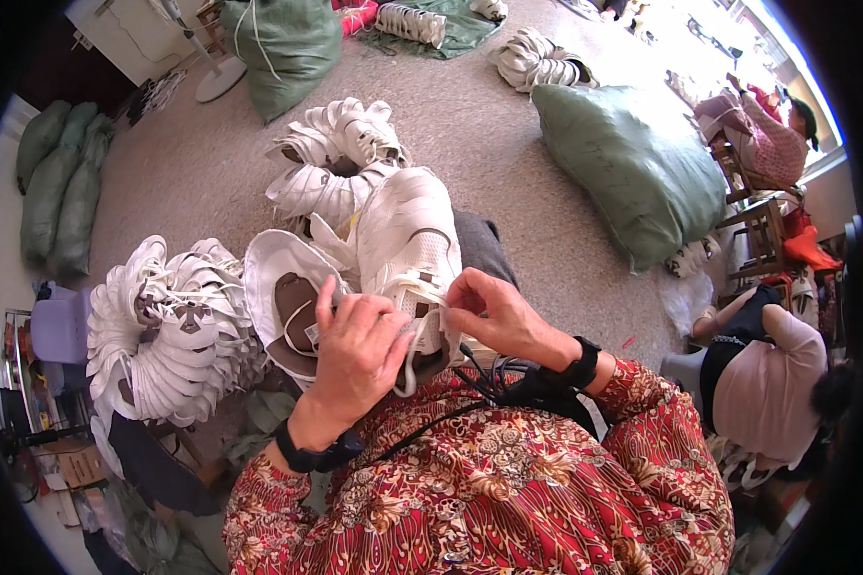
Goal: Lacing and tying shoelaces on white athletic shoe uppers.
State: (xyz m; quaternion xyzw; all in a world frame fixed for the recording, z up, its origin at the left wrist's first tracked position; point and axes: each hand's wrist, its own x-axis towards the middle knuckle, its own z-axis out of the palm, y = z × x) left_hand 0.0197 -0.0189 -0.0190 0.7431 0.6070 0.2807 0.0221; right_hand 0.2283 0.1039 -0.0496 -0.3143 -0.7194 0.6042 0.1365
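Observation:
A row of white shoe uppers [408, 206], nested one into another, lies in front of my lap, with the nearest upper's eyelets and tongue facing me. White shoelace [420, 289] runs through those eyelets. My left hand [355, 350] is at the upper's left side, index finger raised and the other fingers curled in toward the lace. From the right, my right hand [503, 314] pinches at the lace beside the eyelets; its fingertips partly cover what they hold. Left of the row lies a loose upper [292, 302], opened to its brown lining.
More nested uppers form a curved bundle [177, 331] on the left and another pile [331, 158] ahead. Large green sacks [633, 168] lie on the floor [470, 115]. At right a co-worker in pink [767, 383] sits bent over; another person [758, 139] is farther back.

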